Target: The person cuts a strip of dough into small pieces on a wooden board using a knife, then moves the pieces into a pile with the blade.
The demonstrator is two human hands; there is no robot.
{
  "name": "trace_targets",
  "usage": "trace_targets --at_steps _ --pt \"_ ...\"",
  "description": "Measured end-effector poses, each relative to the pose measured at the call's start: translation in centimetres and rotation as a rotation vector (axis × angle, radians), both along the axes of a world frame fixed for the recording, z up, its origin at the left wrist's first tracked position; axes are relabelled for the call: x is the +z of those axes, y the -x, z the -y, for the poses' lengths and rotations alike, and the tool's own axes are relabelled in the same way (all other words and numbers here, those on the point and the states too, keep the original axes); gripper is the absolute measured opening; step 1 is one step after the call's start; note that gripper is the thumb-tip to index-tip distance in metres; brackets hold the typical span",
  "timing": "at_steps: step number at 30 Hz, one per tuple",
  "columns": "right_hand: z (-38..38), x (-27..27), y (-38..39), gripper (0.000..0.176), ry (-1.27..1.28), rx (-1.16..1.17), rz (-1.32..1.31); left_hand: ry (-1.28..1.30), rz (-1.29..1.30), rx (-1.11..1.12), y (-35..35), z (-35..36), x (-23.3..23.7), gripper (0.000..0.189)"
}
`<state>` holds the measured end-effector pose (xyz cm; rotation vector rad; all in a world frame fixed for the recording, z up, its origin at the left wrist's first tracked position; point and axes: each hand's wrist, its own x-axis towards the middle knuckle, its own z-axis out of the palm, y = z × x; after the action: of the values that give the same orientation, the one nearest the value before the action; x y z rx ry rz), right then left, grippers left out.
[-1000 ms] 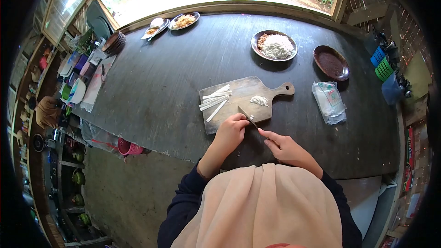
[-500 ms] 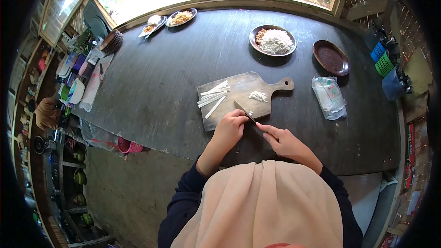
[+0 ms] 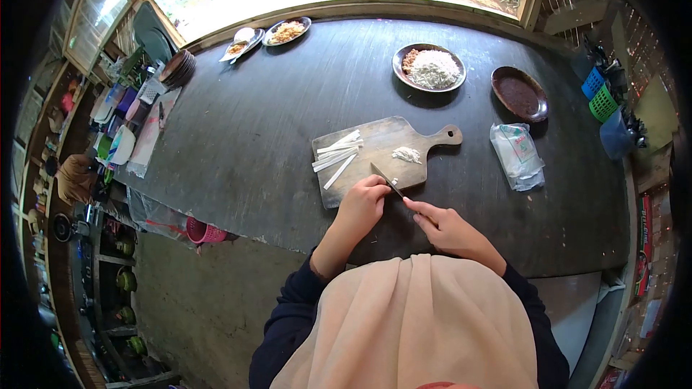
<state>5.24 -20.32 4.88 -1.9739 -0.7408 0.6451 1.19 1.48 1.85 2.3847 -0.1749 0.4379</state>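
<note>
A wooden cutting board (image 3: 382, 133) lies on the dark table, its handle to the right. White strips (image 3: 337, 150) rest on its left part, and a small pile of chopped white pieces (image 3: 407, 154) on its right. My right hand (image 3: 448, 227) grips a knife (image 3: 387, 179), the blade slanting over the board's front edge. Close beside the blade, my left hand (image 3: 362, 203) is closed, fingers curled down at the board; they hide whatever they hold. Tiny white bits show next to the blade.
Beyond the board stands a plate of white and reddish-brown food (image 3: 431, 68). To the right are a brown stone dish (image 3: 519, 94) and a plastic packet (image 3: 517, 157). Two food plates stand at the far left, by stacked brown dishes (image 3: 177, 68). Another person (image 3: 76, 176) is at the left.
The knife and both hands have hardly moved against the board. The whole view has shifted slightly, with everything sitting a little lower and to the right.
</note>
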Motion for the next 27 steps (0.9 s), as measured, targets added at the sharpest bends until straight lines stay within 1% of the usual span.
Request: trace_targets --at_steps 2,5,7,10,14,16,19,23,25,27 --pt "0.1 -0.6 0.1 0.039 -0.027 0.002 0.042 -0.008 0.01 0.005 0.1 0.0 -0.3 0.016" --pt "-0.1 -0.5 -0.2 0.039 -0.013 -0.015 0.009 0.01 0.005 0.0 0.0 0.1 -0.3 0.016" --pt "-0.7 0.5 -0.3 0.039 0.045 -0.015 -0.05 0.008 0.009 -0.003 0.1 0.1 -0.5 0.016" --pt "-0.5 0.0 0.1 0.039 0.009 -0.011 0.009 0.001 0.009 0.004 0.1 0.2 0.0 0.015" --pt "-0.3 -0.1 -0.2 0.039 0.001 -0.016 0.016 0.007 -0.007 0.002 0.1 0.2 -0.1 0.015" --pt "-0.7 0.5 -0.3 0.039 0.005 -0.014 -0.043 0.009 -0.014 -0.001 0.1 0.2 -0.2 0.015" --pt "-0.6 0.9 -0.2 0.039 0.036 -0.009 -0.047 0.005 -0.019 0.003 0.3 0.2 0.0 0.015" --pt "-0.3 0.3 0.0 0.039 -0.025 -0.005 0.014 0.003 -0.017 0.009 0.2 0.2 0.1 0.015" --pt "-0.4 0.2 -0.3 0.039 0.02 -0.017 -0.053 0.007 -0.006 0.003 0.0 0.1 -0.1 0.016" --pt "-0.7 0.7 -0.3 0.039 0.023 -0.016 -0.062 0.005 0.003 -0.004 0.0 0.1 -0.3 0.017"
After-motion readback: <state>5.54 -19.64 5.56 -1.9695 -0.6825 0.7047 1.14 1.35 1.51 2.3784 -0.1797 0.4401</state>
